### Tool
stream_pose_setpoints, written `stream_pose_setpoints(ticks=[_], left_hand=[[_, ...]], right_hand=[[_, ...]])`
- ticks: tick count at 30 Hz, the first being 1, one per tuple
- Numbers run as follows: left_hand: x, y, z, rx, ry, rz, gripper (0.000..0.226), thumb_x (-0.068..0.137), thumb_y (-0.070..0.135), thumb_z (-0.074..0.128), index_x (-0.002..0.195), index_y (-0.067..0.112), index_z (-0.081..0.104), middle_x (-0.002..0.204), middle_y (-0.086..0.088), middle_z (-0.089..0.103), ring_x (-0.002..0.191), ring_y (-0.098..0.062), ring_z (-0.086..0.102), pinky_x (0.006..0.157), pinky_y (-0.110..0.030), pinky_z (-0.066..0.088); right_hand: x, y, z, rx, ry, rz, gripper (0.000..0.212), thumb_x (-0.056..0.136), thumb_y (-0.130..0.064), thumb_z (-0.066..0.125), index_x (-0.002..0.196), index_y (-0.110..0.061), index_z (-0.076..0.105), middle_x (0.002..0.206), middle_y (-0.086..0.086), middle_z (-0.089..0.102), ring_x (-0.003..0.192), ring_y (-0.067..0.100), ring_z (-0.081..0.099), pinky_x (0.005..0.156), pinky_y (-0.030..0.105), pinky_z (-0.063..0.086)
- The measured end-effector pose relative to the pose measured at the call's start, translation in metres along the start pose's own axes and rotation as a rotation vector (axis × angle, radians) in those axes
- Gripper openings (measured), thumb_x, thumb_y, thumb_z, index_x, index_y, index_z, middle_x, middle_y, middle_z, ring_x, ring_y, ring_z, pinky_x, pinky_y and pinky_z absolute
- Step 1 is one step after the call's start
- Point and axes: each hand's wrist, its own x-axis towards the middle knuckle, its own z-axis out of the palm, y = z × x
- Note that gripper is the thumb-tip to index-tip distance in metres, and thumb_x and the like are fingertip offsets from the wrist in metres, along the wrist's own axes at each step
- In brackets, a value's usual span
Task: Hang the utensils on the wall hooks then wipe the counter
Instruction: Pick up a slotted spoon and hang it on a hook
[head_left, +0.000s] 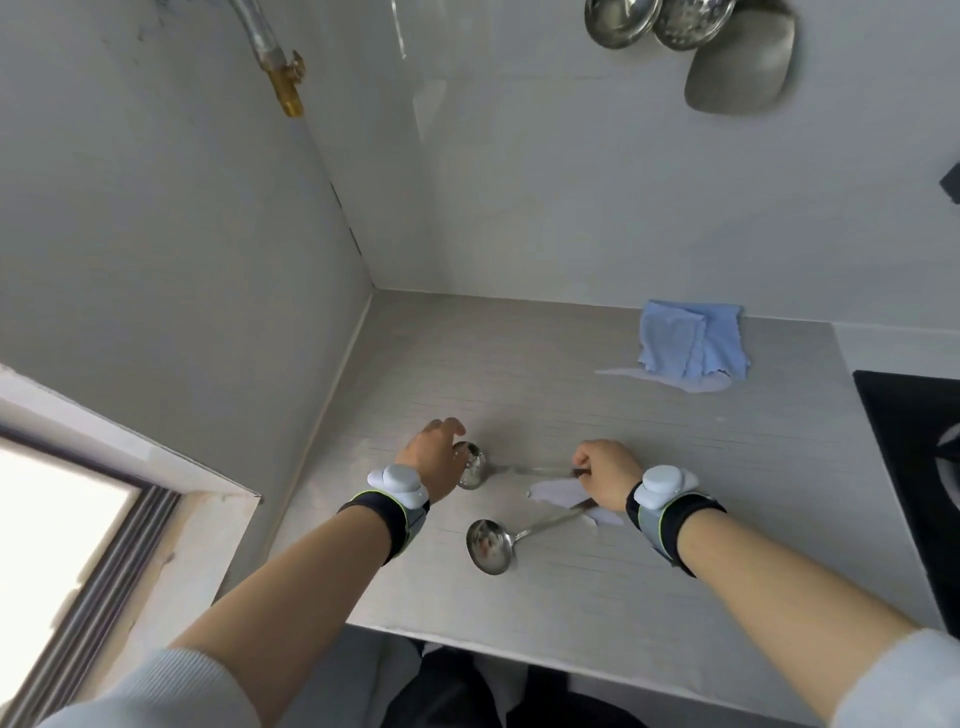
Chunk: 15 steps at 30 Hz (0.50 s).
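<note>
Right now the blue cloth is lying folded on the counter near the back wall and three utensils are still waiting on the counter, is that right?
Not quite: the head view shows two utensils on the counter, a skimmer and a ladle. The blue cloth does lie folded near the back wall.

A grey counter (597, 597) with fine ribbed lines fills the corner between two walls. A folded blue cloth (693, 340) lies at 1 o'clock by the back wall. Near the centre lie two steel ladles: a perforated ladle (475, 465) at 11 o'clock and a plain ladle (491, 540) just nearer. White paper scraps (556, 491) lie under their handles.
</note>
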Motion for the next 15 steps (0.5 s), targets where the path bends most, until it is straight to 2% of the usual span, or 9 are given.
stream_pose_setpoints(ticks=[4,7,9,12,15], left_hand=[[0.000,-0.004,0.012,-0.060,-0.022,-0.068,0.037,0.095,0.018,0.055,0.132,0.020,0.056,0.125,-0.008,0.065,0.107,-0.030,0.064,0.082,-0.034,0.051],[0.000,-0.007,0.015,-0.091,-0.015,-0.123,0.032,0.095,0.012,0.051,0.124,0.021,0.062,0.113,-0.010,0.072,0.094,-0.031,0.068,0.072,-0.033,0.053],[-0.001,-0.009,0.015,-0.110,-0.008,-0.146,0.030,0.096,0.011,0.050,0.120,0.021,0.065,0.107,-0.009,0.073,0.088,-0.031,0.069,0.071,-0.035,0.056],[-0.001,-0.010,0.012,-0.142,0.007,-0.164,0.032,0.093,0.004,0.049,0.115,0.020,0.066,0.104,-0.009,0.072,0.087,-0.032,0.069,0.072,-0.040,0.060],[0.002,-0.010,0.003,-0.177,0.040,-0.176,0.032,0.092,0.001,0.049,0.113,0.018,0.066,0.103,-0.011,0.072,0.088,-0.033,0.068,0.071,-0.040,0.058]], right_hand=[[0.001,0.009,0.006,-0.151,0.018,0.015,0.027,0.084,-0.002,0.060,0.110,-0.007,0.067,0.119,0.014,0.062,0.110,0.031,0.058,0.092,0.033,0.044],[0.001,0.019,0.008,-0.211,0.023,0.024,0.030,0.078,-0.008,0.071,0.107,-0.005,0.064,0.117,0.014,0.058,0.107,0.031,0.055,0.089,0.034,0.043],[0.001,0.024,0.007,-0.267,0.022,0.021,0.033,0.077,-0.016,0.074,0.107,-0.009,0.062,0.116,0.011,0.057,0.107,0.030,0.054,0.089,0.035,0.045],[0.005,0.025,0.005,-0.324,0.056,0.009,0.028,0.085,-0.024,0.069,0.109,-0.014,0.060,0.117,0.006,0.059,0.109,0.028,0.054,0.092,0.035,0.046],[0.013,0.019,0.000,-0.339,0.116,-0.015,0.017,0.092,-0.021,0.062,0.107,-0.016,0.058,0.114,0.006,0.063,0.107,0.027,0.056,0.088,0.035,0.044]])
